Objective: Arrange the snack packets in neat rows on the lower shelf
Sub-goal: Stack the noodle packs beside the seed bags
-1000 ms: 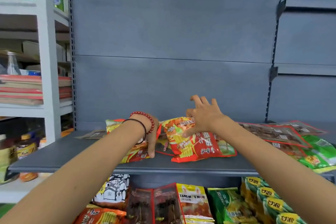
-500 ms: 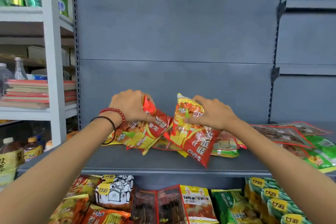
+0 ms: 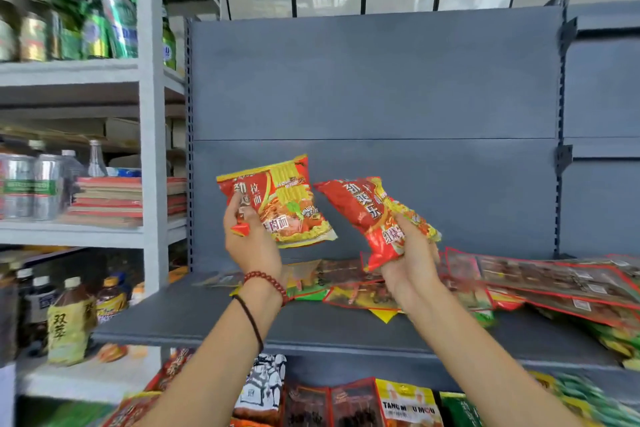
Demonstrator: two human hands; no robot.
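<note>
Matte grey shelf (image 3: pixel 194 317); flat glossy packet (image 3: pixel 282 199) in grip of left hand (image 3: pixel 251 243), crumpled packet (image 3: pixel 363 208), perhaps foil, in right hand (image 3: pixel 414 258).

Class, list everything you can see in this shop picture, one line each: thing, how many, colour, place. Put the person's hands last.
left-hand packet: one, red and yellow, held above the grey shelf
right-hand packet: one, mostly red, beside it
flat packets: several, brown with red edges, jumbled on the grey shelf
lower packets: several, mixed colours, shelf below
green bottles: several, top of the white rack
books: one stack, red and tan, rack's middle level
tea bottle: one, yellow label, rack's lower level
bead bracelet: one, red, left wrist
left hand: one, grips the left-hand packet
right hand: one, grips the right-hand packet
</note>
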